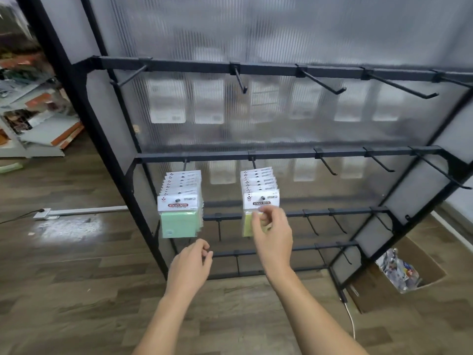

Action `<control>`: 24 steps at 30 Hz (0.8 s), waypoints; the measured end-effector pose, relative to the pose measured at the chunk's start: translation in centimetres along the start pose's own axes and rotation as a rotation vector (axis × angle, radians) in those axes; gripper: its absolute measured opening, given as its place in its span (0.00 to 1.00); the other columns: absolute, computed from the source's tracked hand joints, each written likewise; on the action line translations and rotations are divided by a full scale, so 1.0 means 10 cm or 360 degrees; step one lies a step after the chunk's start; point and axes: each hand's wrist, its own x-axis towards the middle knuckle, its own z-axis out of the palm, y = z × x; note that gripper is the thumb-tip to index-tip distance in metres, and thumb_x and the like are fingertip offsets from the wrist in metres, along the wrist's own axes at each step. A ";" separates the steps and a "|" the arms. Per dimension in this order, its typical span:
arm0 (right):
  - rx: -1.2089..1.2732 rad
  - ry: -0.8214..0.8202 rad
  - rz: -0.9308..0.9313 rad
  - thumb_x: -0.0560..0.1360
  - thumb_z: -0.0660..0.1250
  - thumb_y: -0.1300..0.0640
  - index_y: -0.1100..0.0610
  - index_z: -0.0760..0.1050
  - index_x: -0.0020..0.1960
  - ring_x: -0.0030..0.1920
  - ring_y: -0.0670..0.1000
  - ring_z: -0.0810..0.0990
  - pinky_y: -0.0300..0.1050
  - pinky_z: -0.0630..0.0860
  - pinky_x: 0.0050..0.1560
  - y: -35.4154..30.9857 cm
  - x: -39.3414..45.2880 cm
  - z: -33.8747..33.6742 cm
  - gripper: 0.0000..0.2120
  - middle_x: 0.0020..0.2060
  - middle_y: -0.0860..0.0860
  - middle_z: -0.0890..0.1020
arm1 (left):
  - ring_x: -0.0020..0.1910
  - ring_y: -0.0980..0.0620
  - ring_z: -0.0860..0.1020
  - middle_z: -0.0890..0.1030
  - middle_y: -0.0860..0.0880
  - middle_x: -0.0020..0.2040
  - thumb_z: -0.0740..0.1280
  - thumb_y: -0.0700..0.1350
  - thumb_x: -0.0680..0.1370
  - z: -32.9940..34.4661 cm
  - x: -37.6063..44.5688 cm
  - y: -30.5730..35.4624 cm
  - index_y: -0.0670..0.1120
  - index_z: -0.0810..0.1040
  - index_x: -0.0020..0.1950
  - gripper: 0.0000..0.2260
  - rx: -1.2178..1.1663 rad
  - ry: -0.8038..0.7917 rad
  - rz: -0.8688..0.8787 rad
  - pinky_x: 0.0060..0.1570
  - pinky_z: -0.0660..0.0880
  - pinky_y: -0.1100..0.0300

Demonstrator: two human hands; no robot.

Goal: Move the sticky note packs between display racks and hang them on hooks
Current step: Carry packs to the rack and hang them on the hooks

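A black display rack (256, 158) stands in front of me with rows of hooks. On its second bar, a stack of green sticky note packs (179, 221) hangs on the left hook and a stack of yellow sticky note packs (259, 187) hangs on the hook to its right. My right hand (272, 235) is raised at the front yellow pack, its thumb and fingertips pinching the pack just below the printed header, and it covers most of that pack. My left hand (190, 265) hovers lower, below the green packs, with loosely curled fingers and nothing in it.
The other hooks on the top bar (322, 84) and on the lower bars (337, 222) are bare. A cardboard box (399, 272) with plastic wrappers sits on the wood floor at the lower right. Shelves with goods (33, 106) stand at the far left.
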 end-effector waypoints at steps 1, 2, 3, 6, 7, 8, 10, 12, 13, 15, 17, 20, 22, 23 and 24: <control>-0.0048 -0.0146 -0.0072 0.78 0.68 0.52 0.49 0.78 0.49 0.43 0.44 0.77 0.46 0.77 0.46 -0.09 -0.11 0.09 0.02 0.40 0.42 0.79 | 0.45 0.58 0.78 0.79 0.59 0.46 0.64 0.51 0.80 -0.05 -0.02 -0.10 0.53 0.74 0.55 0.05 0.0006 0.0001 -0.0022 0.43 0.76 0.60; -0.0118 -0.0319 -0.0141 0.78 0.67 0.50 0.49 0.79 0.46 0.41 0.45 0.78 0.46 0.77 0.44 -0.19 -0.22 0.21 0.03 0.37 0.43 0.80 | 0.45 0.57 0.78 0.79 0.58 0.46 0.64 0.51 0.80 -0.12 -0.06 -0.21 0.53 0.75 0.54 0.05 0.0013 -0.0002 -0.0057 0.42 0.76 0.59; -0.0184 -0.0495 -0.0206 0.78 0.67 0.49 0.49 0.79 0.46 0.40 0.45 0.78 0.47 0.77 0.44 -0.29 -0.32 0.37 0.05 0.37 0.43 0.81 | 0.45 0.55 0.79 0.80 0.58 0.46 0.63 0.52 0.80 -0.20 -0.11 -0.35 0.53 0.75 0.53 0.05 0.0026 -0.0006 -0.0098 0.42 0.75 0.58; -0.0366 -0.0928 -0.0403 0.78 0.66 0.47 0.49 0.80 0.49 0.45 0.47 0.80 0.47 0.76 0.46 -0.69 -0.58 0.95 0.08 0.41 0.44 0.83 | 0.49 0.52 0.80 0.81 0.56 0.46 0.64 0.53 0.79 -0.50 -0.31 -0.91 0.54 0.74 0.50 0.04 0.0095 -0.0013 -0.0268 0.46 0.73 0.56; -0.0411 -0.1056 -0.0473 0.78 0.65 0.46 0.50 0.80 0.50 0.47 0.48 0.80 0.47 0.76 0.47 -0.83 -0.69 1.18 0.09 0.44 0.45 0.84 | 0.50 0.52 0.80 0.82 0.55 0.46 0.64 0.54 0.79 -0.63 -0.40 -1.14 0.54 0.74 0.49 0.04 0.0106 -0.0003 -0.0347 0.47 0.72 0.55; -0.0446 -0.1172 -0.0533 0.78 0.65 0.46 0.50 0.80 0.51 0.49 0.50 0.81 0.47 0.77 0.48 -0.98 -0.82 1.43 0.09 0.45 0.46 0.84 | 0.51 0.52 0.80 0.82 0.55 0.46 0.64 0.54 0.79 -0.76 -0.51 -1.39 0.54 0.75 0.49 0.05 0.0107 0.0011 -0.0441 0.48 0.71 0.55; -0.0483 -0.1362 -0.0627 0.78 0.65 0.46 0.50 0.79 0.53 0.51 0.51 0.81 0.49 0.78 0.51 -1.26 -1.13 1.97 0.10 0.48 0.47 0.84 | 0.53 0.52 0.80 0.83 0.55 0.48 0.63 0.55 0.79 -1.08 -0.75 -1.91 0.54 0.76 0.50 0.06 0.0122 0.0051 -0.0668 0.49 0.69 0.55; -0.0463 -0.1549 -0.0725 0.78 0.66 0.47 0.52 0.79 0.57 0.53 0.52 0.81 0.49 0.78 0.53 -1.59 -1.54 2.52 0.12 0.51 0.49 0.84 | 0.55 0.50 0.80 0.84 0.54 0.50 0.64 0.55 0.79 -1.44 -1.05 -2.48 0.53 0.77 0.51 0.07 0.0132 0.0143 -0.0901 0.51 0.72 0.55; -0.0449 -0.1657 -0.0776 0.77 0.66 0.47 0.52 0.78 0.58 0.55 0.52 0.81 0.48 0.78 0.55 -1.76 -1.77 2.77 0.13 0.52 0.50 0.83 | 0.56 0.49 0.80 0.84 0.52 0.50 0.64 0.54 0.79 -1.63 -1.22 -2.76 0.52 0.77 0.51 0.08 0.0119 0.0199 -0.1017 0.53 0.74 0.55; -0.0464 -0.1893 -0.0908 0.77 0.66 0.48 0.52 0.75 0.64 0.60 0.53 0.79 0.47 0.75 0.58 -2.08 -2.30 3.23 0.17 0.57 0.51 0.82 | 0.57 0.47 0.80 0.83 0.50 0.53 0.64 0.55 0.79 -1.98 -1.60 -3.26 0.51 0.77 0.55 0.10 0.0120 0.0267 -0.1240 0.54 0.75 0.56; -0.0492 -0.2066 -0.1043 0.77 0.65 0.47 0.51 0.72 0.67 0.63 0.54 0.77 0.47 0.74 0.60 -2.37 -2.82 3.60 0.20 0.61 0.51 0.80 | 0.59 0.46 0.79 0.82 0.50 0.56 0.62 0.55 0.80 -2.29 -1.98 -3.63 0.51 0.76 0.58 0.12 0.0160 0.0299 -0.1451 0.54 0.73 0.56; -0.0530 -0.2264 -0.1150 0.78 0.63 0.45 0.48 0.72 0.68 0.64 0.54 0.77 0.48 0.75 0.60 -2.73 -3.43 4.06 0.20 0.62 0.50 0.80 | 0.55 0.47 0.79 0.81 0.52 0.53 0.62 0.54 0.79 -2.60 -2.46 -4.14 0.51 0.76 0.53 0.09 0.0150 0.0359 -0.1646 0.52 0.74 0.57; -0.0600 -0.2367 -0.1243 0.79 0.62 0.45 0.47 0.72 0.68 0.64 0.54 0.77 0.48 0.75 0.60 -2.93 -3.71 4.39 0.19 0.62 0.50 0.80 | 0.48 0.44 0.79 0.80 0.49 0.46 0.63 0.51 0.77 -2.70 -2.71 -4.49 0.51 0.71 0.43 0.06 -0.0014 0.0485 -0.1746 0.49 0.76 0.53; -0.0631 -0.2410 -0.1275 0.79 0.62 0.45 0.47 0.72 0.68 0.64 0.54 0.77 0.48 0.75 0.60 -3.01 -3.81 4.57 0.19 0.62 0.50 0.80 | 0.44 0.43 0.78 0.78 0.47 0.43 0.63 0.50 0.76 -2.73 -2.81 -4.68 0.52 0.68 0.40 0.07 -0.0119 0.0556 -0.1777 0.47 0.77 0.50; -0.0642 -0.2456 -0.1294 0.79 0.63 0.45 0.47 0.72 0.69 0.64 0.54 0.77 0.48 0.75 0.61 -3.09 -3.91 4.77 0.19 0.63 0.50 0.80 | 0.42 0.43 0.77 0.76 0.45 0.42 0.63 0.49 0.76 -2.78 -2.89 -4.86 0.52 0.66 0.39 0.09 -0.0174 0.0622 -0.1796 0.45 0.77 0.48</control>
